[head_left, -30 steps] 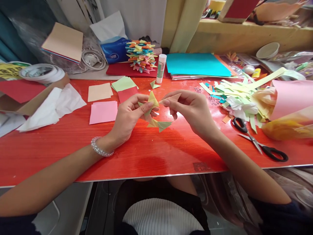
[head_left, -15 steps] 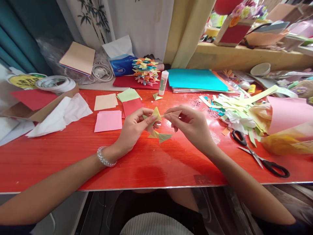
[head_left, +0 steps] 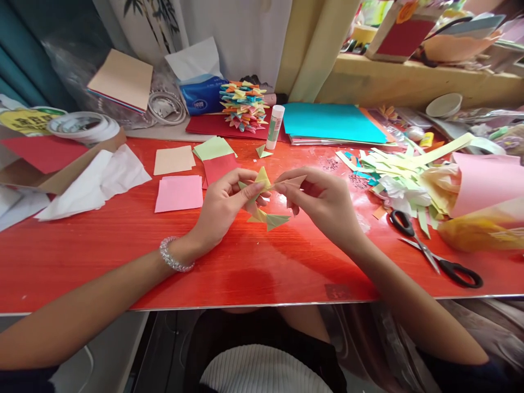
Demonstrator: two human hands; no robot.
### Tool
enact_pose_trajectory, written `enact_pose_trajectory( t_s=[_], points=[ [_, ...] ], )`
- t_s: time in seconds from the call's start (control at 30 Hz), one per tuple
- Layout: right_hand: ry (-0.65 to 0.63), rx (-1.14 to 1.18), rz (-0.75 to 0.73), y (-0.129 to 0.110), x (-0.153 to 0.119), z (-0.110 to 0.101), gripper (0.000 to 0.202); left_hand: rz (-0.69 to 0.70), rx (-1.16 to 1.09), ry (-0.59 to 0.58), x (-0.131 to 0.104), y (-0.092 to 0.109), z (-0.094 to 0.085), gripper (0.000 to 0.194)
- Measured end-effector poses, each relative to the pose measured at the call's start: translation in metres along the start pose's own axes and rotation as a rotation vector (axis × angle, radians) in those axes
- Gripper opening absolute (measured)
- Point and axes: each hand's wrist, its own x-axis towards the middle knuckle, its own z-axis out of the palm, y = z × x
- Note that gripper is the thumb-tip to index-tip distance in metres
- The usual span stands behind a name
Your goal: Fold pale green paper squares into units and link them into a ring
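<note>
Between thumb and fingers, my left hand (head_left: 229, 199) pinches a chain of folded paper pieces (head_left: 263, 177) in yellow and green; part of it hangs below the fingers. My right hand (head_left: 319, 199) is closed on a pink-beige folded paper piece (head_left: 295, 181), whose inner end meets the chain by the left fingertips. Whether the two are joined there is hidden by the fingers. Beyond the hands, a small green folded piece (head_left: 263, 152) lies beside an upright glue stick (head_left: 275, 127).
Left of my hands lie pink (head_left: 179, 194), beige (head_left: 174, 160), green and red paper squares. Black-handled scissors (head_left: 436, 251) lie open at right, near paper strips (head_left: 405, 169). Behind stand a multicoloured folded-paper model (head_left: 244, 107) and blue-green sheets (head_left: 331, 123).
The camera view has tilted slightly, so the table appears higher. Both hands keep their grip, with the beige piece drawn a little closer to the chain.
</note>
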Motion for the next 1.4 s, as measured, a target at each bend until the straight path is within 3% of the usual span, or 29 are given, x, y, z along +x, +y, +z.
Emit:
enact_pose_trajectory(
  t_s=[0.53,1.4],
  points=[
    [-0.07,0.278,0.151,-0.0031,-0.0018,0.0032,0.014,0.017,-0.026,-0.013,0.0035,-0.0007,-0.0041,0.018],
    [0.021,0.138,0.029,-0.0095,-0.009,0.0083,0.01,0.029,-0.002,-0.017,0.0015,-0.0012,-0.0025,0.019]
  ],
)
